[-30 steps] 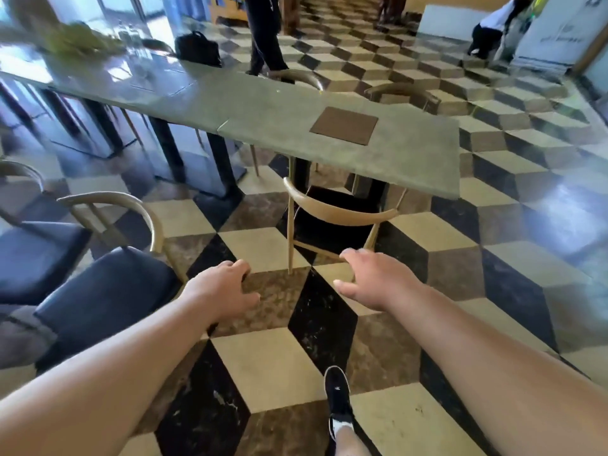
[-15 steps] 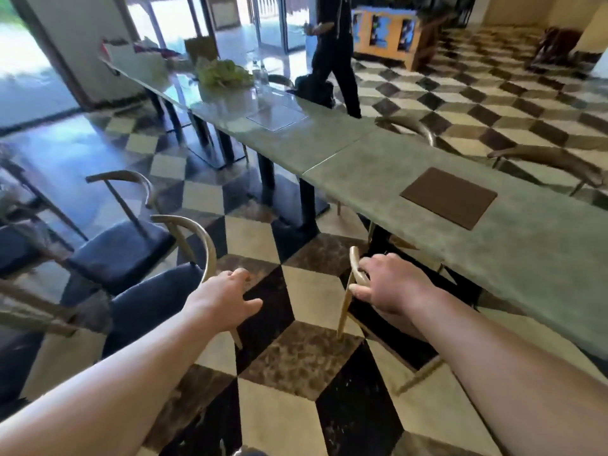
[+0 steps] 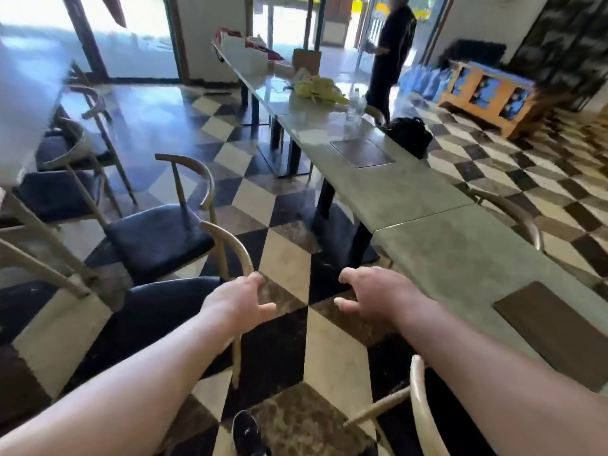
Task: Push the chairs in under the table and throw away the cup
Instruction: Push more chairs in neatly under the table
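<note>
My left hand [image 3: 238,302] is closed around the curved tan backrest of a dark-seated chair [image 3: 158,311] that stands out in the aisle, left of the long grey-green table [image 3: 427,199]. Beside the table's near edge my right hand [image 3: 371,297] hovers with fingers spread, holding nothing. A chair [image 3: 421,409] at the bottom right is tucked under the table, only its pale backrest showing. A second dark-seated chair [image 3: 158,238] stands farther out on the left. I see no cup; clear bottles [image 3: 353,106] stand far down the table.
More chairs [image 3: 56,192] line the far left by a white table. A person [image 3: 391,51] stands beyond the table near a black bag [image 3: 409,133]. Yellow-green stuff [image 3: 316,88] and bags lie on the table's far end. A wooden rack [image 3: 487,93] stands at the right.
The view has swung left along the table. My right hand let go of the chair now under the table, and my left hand closed on the aisle chair's backrest.
</note>
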